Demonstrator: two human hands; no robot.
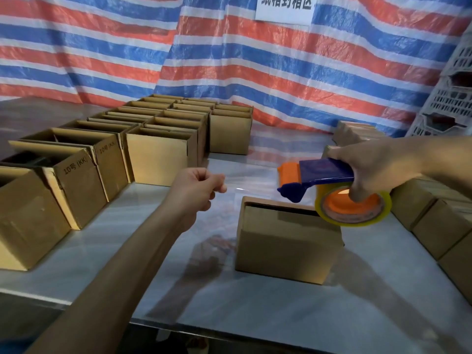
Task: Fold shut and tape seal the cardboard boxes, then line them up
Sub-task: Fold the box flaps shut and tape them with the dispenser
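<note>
Head view, from the near edge outward: one cardboard box [288,246] sits alone in the middle of the pale worktop [255,302]. Its top flaps are folded down and a dark gap shows along the far edge, so it looks ready for sealing. The left hand [196,187] hovers just left of and beyond it, fingers curled and thumb against forefinger like a pinch; whether a clear tape end is caught there cannot be told. The right hand [370,169] grips a blue and orange tape dispenser [324,172] over the box's far right corner, one finger hooked into the core of the tape roll [383,215], probably to brake it. Unsealed open boxes [158,157] wait in rows on the left, while closed boxes [439,226] line the right edge, likely the finished ones. Behind hang a striped tarpaulin [255,60] and a paper sign [283,8]
</note>
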